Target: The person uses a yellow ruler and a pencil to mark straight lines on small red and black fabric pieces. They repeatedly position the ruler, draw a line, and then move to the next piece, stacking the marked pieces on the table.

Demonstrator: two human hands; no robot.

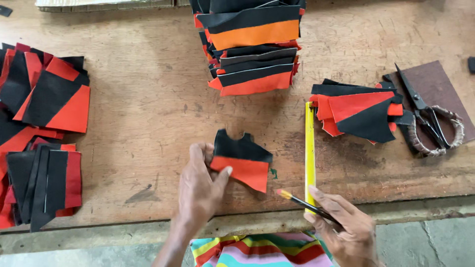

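Observation:
My left hand (198, 190) pinches the left edge of a small black-and-red fabric piece (245, 160) that lies near the front middle of the wooden table (148, 109). My right hand (346, 230) holds a dark pencil (304, 203) with an orange tip pointing left. The pencil crosses the near end of a yellow ruler (310, 148), which lies lengthwise just right of the fabric piece.
A tall stack of black, red and orange pieces (252, 44) stands at the back middle. Another pile (358, 111) lies right of the ruler. Scissors (425, 116) rest on a brown pad (438, 84) at the right. More piles (39, 128) cover the left side.

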